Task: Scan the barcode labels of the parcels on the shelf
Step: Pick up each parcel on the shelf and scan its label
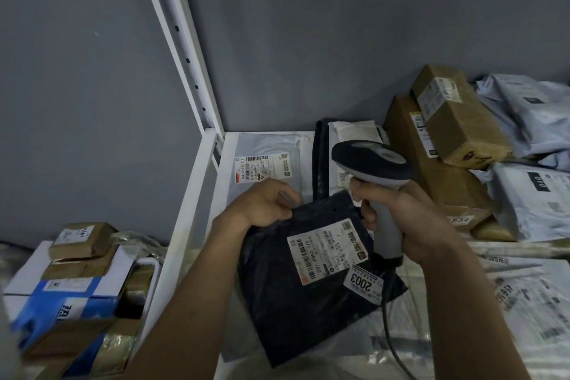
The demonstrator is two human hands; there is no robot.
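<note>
left hand (265,205) pinching the top edge of the black plastic mailer bag (308,281), tilting its white barcode label (328,251) face-up | right hand (401,219) clenching the grey handheld scanner (374,170) just above the bag, likely aiming | bag lying on the white shelf (197,194)

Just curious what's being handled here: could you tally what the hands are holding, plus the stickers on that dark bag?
Barcode scanner, in the right hand: 1
Dark bag, in the left hand: 1
Stickers on it, shipping label and 2003 tag: 2
Total: 4
</note>
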